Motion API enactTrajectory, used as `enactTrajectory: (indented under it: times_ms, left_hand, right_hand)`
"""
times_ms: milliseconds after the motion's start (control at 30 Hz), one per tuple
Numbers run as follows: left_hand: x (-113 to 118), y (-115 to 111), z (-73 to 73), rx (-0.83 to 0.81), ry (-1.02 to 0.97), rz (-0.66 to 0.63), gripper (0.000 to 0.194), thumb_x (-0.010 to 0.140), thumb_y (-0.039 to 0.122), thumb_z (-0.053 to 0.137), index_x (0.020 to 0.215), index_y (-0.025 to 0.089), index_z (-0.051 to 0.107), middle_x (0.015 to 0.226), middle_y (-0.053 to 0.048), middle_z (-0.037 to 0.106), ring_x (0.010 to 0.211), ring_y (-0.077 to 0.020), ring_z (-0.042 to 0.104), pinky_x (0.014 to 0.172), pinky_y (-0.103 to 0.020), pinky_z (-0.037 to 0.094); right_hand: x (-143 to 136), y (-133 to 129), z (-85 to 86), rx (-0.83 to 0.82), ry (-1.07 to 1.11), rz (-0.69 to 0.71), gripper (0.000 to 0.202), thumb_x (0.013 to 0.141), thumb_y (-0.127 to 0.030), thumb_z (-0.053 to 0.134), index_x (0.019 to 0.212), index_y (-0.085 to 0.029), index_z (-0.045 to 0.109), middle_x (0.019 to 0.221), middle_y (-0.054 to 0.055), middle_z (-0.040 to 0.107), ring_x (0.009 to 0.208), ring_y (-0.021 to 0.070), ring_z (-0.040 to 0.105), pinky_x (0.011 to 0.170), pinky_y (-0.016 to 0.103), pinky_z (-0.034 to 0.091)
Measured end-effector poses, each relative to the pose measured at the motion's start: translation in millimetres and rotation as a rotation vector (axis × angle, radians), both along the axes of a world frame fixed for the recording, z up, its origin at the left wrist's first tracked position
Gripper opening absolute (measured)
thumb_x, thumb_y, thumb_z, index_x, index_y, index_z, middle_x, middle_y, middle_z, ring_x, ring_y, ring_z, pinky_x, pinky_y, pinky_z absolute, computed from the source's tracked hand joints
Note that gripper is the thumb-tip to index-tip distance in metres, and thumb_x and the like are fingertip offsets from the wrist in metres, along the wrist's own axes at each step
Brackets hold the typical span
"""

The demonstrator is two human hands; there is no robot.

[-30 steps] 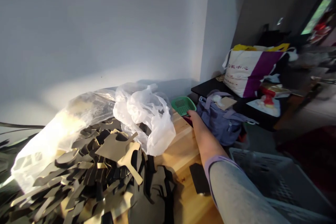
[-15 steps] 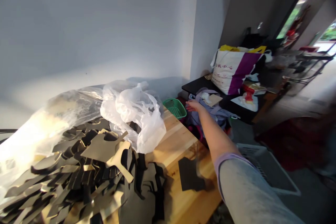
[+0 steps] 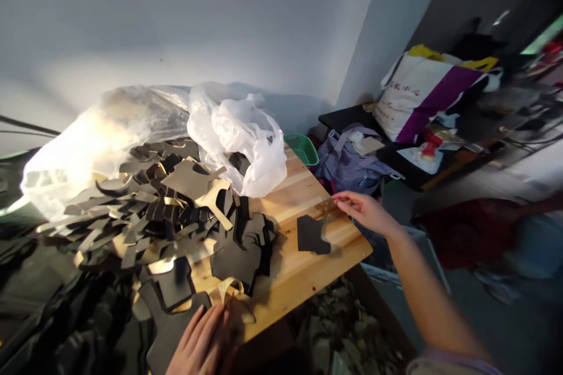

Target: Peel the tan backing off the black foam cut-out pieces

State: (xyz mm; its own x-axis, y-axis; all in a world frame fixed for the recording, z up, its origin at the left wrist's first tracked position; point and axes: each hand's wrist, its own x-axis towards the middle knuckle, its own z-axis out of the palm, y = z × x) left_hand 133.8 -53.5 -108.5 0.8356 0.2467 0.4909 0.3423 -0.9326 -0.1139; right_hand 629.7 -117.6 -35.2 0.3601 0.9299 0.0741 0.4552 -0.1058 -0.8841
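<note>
My left hand [image 3: 197, 343] is at the bottom, fingers pressed together, with a curled cream strip [image 3: 231, 286] at its fingertips by the wooden tabletop's front edge. To its left and above lies a large heap of dark and cream flat cut pieces [image 3: 145, 199]. My right hand [image 3: 363, 211] is above the tabletop's right edge, thumb and fingers pinched at a thin blurred strip; what they hold is too small to make out. Just left of it a dark cut piece [image 3: 312, 234] lies flat on the wooden tabletop [image 3: 281, 287].
White plastic bags [image 3: 246, 140] lie behind the heap. A green basket [image 3: 302, 149], a purple-grey bag [image 3: 347, 158] and a white-and-purple bag [image 3: 428, 94] stand beyond the right corner. A pale crate [image 3: 428, 246] sits below right, with more pieces [image 3: 352, 328] under the table.
My right hand has come back from beside the green basket to the tabletop's right edge. My left hand has come into view at the bottom. The view has shifted.
</note>
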Motion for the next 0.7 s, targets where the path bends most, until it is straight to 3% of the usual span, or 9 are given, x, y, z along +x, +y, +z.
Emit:
enactTrajectory:
  times_ms: [133, 200, 267, 333, 433, 567, 700]
  left_hand:
    - [2, -12, 5.9, -0.022, -0.061, 0.076, 0.054, 0.1, 0.023, 0.049, 0.152, 0.009, 0.04, 0.123, -0.019, 0.066, 0.115, -0.0296, 0.065, 0.097, -0.04, 0.059]
    - [5, -18, 8.6, -0.041, -0.095, 0.12, 0.057, 0.101, 0.023, 0.05, 0.154, 0.008, 0.035, 0.122, -0.021, 0.065, 0.116, -0.0306, 0.064, 0.094, -0.039, 0.06]
    - [8, -22, 11.6, -0.06, -0.1, 0.128, 0.06, 0.1, 0.021, 0.049, 0.156, 0.008, 0.03, 0.122, -0.022, 0.064, 0.117, -0.0298, 0.064, 0.096, -0.04, 0.06]
    - [10, -26, 14.2, -0.093, -0.079, 0.131, 0.06, 0.1, 0.021, 0.048, 0.156, 0.007, 0.03, 0.124, -0.021, 0.064, 0.118, -0.0287, 0.064, 0.101, -0.042, 0.057]
    - [9, -28, 16.6, -0.138, -0.042, 0.132, 0.056, 0.1, 0.022, 0.048, 0.151, 0.005, 0.036, 0.127, -0.022, 0.063, 0.123, -0.0292, 0.061, 0.106, -0.044, 0.054]
    - [5, -30, 15.2, -0.155, -0.018, 0.088, 0.048, 0.099, 0.024, 0.047, 0.142, 0.003, 0.046, 0.128, -0.023, 0.062, 0.122, -0.0284, 0.061, 0.107, -0.047, 0.052]
    - [17, -47, 6.3, -0.158, -0.075, -0.022, 0.042, 0.098, 0.025, 0.049, 0.135, 0.007, 0.053, 0.123, -0.017, 0.066, 0.117, -0.0254, 0.062, 0.109, -0.044, 0.049]
  right_hand:
    - [-37, -21, -26.1, 0.038, -0.274, 0.052, 0.052, 0.085, -0.047, 0.072, 0.13, -0.024, 0.064, 0.126, 0.011, 0.064, 0.094, 0.0236, 0.066, 0.07, 0.032, 0.057]
    - [-52, -23, -41.6, 0.052, -0.377, 0.075, 0.065, 0.082, -0.05, 0.075, 0.139, -0.026, 0.058, 0.138, 0.012, 0.057, 0.106, 0.0273, 0.065, 0.081, 0.037, 0.059]
    - [-67, -22, -58.0, 0.098, -0.479, 0.08, 0.065, 0.082, -0.052, 0.074, 0.14, -0.027, 0.058, 0.142, 0.012, 0.054, 0.118, 0.031, 0.062, 0.095, 0.045, 0.055]
    - [-81, -18, -73.5, 0.166, -0.566, 0.083, 0.055, 0.087, -0.052, 0.069, 0.135, -0.027, 0.063, 0.138, 0.012, 0.057, 0.121, 0.0325, 0.06, 0.102, 0.049, 0.051]
    - [-104, -11, -89.3, 0.261, -0.663, 0.11, 0.042, 0.091, -0.051, 0.063, 0.124, -0.026, 0.071, 0.127, 0.012, 0.063, 0.112, 0.0324, 0.063, 0.099, 0.051, 0.051]
    - [-120, -7, -94.8, 0.349, -0.733, 0.117, 0.036, 0.093, -0.052, 0.062, 0.112, -0.026, 0.077, 0.118, 0.011, 0.065, 0.103, 0.0309, 0.066, 0.089, 0.047, 0.054]
    - [-116, -6, -99.9, 0.457, -0.669, 0.124, 0.029, 0.101, -0.041, 0.052, 0.103, -0.024, 0.077, 0.106, 0.007, 0.069, 0.093, 0.0235, 0.068, 0.085, 0.038, 0.054]
